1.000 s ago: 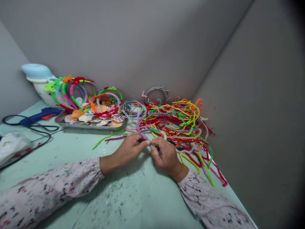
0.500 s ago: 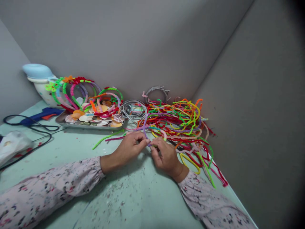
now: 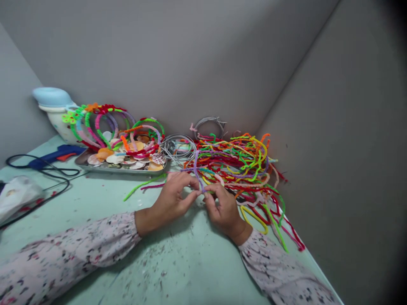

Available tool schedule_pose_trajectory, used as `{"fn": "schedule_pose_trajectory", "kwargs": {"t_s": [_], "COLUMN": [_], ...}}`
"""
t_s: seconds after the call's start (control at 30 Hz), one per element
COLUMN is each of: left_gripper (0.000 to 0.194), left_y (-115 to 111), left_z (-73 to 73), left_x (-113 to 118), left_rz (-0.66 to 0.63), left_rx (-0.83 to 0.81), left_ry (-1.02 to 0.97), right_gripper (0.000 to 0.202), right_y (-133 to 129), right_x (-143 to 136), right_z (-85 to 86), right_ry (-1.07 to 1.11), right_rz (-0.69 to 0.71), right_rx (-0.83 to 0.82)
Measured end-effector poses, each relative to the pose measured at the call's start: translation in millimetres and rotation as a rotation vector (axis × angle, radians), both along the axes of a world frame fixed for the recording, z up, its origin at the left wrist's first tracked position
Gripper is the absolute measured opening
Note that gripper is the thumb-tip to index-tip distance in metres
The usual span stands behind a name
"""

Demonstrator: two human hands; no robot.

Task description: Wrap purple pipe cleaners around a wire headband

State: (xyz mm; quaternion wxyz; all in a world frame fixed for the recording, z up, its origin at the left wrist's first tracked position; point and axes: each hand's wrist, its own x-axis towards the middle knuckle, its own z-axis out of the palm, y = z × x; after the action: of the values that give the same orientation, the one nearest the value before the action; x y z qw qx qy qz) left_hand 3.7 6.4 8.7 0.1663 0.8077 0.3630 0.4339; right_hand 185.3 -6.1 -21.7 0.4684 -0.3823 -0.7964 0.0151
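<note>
A purple pipe cleaner stands up between my two hands, its lower end at my fingertips. My left hand pinches at that end with thumb and forefinger. From the other side my right hand grips the same spot, its fingers curled. A short pink and white fuzzy piece shows just behind my right fingers. Beyond my hands lies a tangled heap of coloured pipe cleaners.
A metal tray holds shells and fuzzy coloured hoops. Coiled grey wires lie beside it. At the left are a blue glue gun with its black cord, a plastic bag and a blue-lidded container.
The purple pipe cleaner has shifted slightly right and tilts differently. My left fingers have spread a little from their earlier bunched pose.
</note>
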Motion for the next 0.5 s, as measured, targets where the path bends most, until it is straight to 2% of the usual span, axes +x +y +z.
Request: {"fn": "schedule_pose_trajectory", "kwargs": {"t_s": [0.13,0.3,0.5], "left_gripper": [0.003,0.009,0.014], "left_y": [1.6,2.4,4.0], "left_z": [-1.6,-2.4,-4.3], "left_x": [-0.6,-0.6,-1.6], "left_rz": [-0.021,-0.003,0.002], "left_rx": [0.089,0.185,0.238], "left_ry": [0.003,0.021,0.051], "right_gripper": [0.016,0.019,0.016], "right_y": [-0.6,0.0,-0.2], "right_x": [0.2,1.1,1.4], "right_z": [0.7,-0.4,-1.7], "right_ry": [0.000,-0.025,-0.035], "right_rz": [-0.001,0.001,0.001], "right_rx": [-0.011,-0.005,0.007]}}
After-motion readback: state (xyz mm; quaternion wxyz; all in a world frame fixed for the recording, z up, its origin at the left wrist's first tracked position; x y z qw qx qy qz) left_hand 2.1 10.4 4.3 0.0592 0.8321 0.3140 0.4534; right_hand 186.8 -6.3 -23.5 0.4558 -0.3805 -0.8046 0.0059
